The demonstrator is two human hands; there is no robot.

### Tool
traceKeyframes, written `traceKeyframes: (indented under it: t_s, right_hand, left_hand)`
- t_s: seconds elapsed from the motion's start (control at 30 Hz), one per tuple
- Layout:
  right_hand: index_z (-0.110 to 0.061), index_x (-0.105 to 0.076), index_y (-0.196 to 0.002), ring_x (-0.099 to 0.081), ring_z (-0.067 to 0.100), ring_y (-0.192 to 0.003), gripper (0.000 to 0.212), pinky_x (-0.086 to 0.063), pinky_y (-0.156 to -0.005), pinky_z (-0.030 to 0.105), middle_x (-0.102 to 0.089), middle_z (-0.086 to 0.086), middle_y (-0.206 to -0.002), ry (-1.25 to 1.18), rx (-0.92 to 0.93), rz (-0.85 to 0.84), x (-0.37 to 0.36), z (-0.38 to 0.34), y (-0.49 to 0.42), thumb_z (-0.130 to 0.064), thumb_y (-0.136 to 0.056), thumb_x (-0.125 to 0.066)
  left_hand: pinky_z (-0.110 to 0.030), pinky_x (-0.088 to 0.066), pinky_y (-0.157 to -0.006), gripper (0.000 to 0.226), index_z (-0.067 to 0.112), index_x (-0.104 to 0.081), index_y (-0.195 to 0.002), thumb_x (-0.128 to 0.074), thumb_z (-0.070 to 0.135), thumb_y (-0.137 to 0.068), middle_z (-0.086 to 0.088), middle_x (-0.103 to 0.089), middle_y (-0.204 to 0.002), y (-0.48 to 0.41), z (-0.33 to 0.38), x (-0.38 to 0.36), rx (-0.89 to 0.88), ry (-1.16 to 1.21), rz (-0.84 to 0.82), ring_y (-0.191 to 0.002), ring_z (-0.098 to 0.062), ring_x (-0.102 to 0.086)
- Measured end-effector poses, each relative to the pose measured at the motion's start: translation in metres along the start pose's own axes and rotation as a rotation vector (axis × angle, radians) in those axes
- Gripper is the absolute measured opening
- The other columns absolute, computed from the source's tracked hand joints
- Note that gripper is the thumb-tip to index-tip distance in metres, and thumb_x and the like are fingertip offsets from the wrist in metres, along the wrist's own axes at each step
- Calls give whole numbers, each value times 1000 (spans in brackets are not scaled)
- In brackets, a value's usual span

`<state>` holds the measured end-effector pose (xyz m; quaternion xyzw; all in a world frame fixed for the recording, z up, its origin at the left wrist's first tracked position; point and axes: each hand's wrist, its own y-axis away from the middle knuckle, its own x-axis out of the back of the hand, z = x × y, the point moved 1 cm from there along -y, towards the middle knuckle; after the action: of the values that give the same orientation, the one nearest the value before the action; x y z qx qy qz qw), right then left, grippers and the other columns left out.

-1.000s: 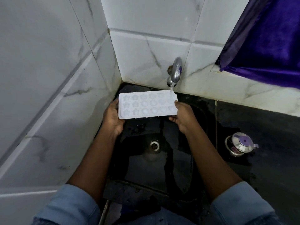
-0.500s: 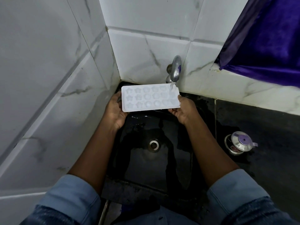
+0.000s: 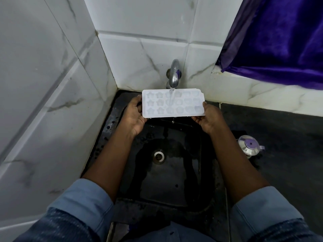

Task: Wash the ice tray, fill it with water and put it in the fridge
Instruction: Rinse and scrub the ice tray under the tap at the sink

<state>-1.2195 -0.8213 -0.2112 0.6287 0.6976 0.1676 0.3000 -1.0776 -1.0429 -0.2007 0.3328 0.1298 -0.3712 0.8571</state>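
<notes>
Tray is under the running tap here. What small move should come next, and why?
Probably slide the ice tray sideways, kept level, so water reaches other cells. The tap pours only onto the middle columns, while the left hand and right hand grip its ends over the sink.

This seems to be a home kitchen corner: a black sink (image 3: pixel 174 180) (wet, with a round drain), a wall tap (image 3: pixel 174 74) and white marbled tiles (image 3: pixel 139 49) behind it, a dark counter (image 3: pixel 288 133) with a small steel lidded pot (image 3: pixel 249 146) at its right.
</notes>
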Motion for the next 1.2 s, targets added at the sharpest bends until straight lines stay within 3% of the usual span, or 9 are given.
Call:
traceKeyframes:
  t_s: [0.13,0.27,0.37,0.57,0.77,0.9,1.2]
  right_hand:
    - [-13,-65,-98,-68,25,-85,21,-59,-75,40,-71,8,-100,-56,19,18,16,-7,1,-26,-110,-53]
    - [-11,-67,-105,-70,27,-88,19,-60,-63,37,-73,11,-108,-110,27,37,34,-12,3,-24,-109,-54]
    - [-12,-68,-100,-71,26,-84,20,-61,-54,33,-75,8,-97,-156,49,59,45,-15,7,-22,-108,-54]
    - [-12,-68,-99,-73,26,-80,19,-60,-53,33,-77,6,-88,-169,54,85,59,-11,12,-23,-108,-55]
    - [-13,-67,-104,-71,27,-91,17,-61,-57,33,-73,9,-107,-128,22,73,60,5,16,-24,-108,-55]
    - [-14,-65,-101,-69,25,-87,18,-60,-57,34,-71,7,-103,-78,1,61,47,18,21,-26,-109,-53]
    - [-17,-64,-100,-68,23,-84,21,-58,-70,38,-72,6,-100,87,-30,-6,9,39,29,-29,-110,-51]
  left_hand:
    - [-45,-64,-86,22,14,-79,-94,-62,25,-102,-10,-81,-106,0,-6,-15,25,-12,-16,-90,-24,-79]
    - [-44,-64,-84,22,14,-79,-94,-63,27,-101,-9,-82,-102,3,-12,-30,40,-40,-59,-86,-24,-80]
    - [-42,-65,-81,23,12,-78,-103,-63,28,-102,-8,-82,-103,6,-16,-40,58,-52,-74,-89,-24,-80]
    - [-38,-65,-75,23,13,-76,-104,-61,30,-103,-7,-82,-103,13,-20,-47,75,-57,-99,-88,-22,-80]
    - [-41,-64,-83,26,14,-72,-120,-59,30,-104,-7,-81,-110,22,-21,-32,71,-49,-74,-94,-22,-79]
    - [-36,-65,-70,24,16,-75,-108,-56,31,-105,-5,-83,-100,29,-20,-14,62,-41,-35,-86,-20,-80]
    - [-35,-64,-64,28,16,-76,-105,-54,34,-108,-7,-83,-99,39,-11,33,3,-10,70,-84,-21,-81]
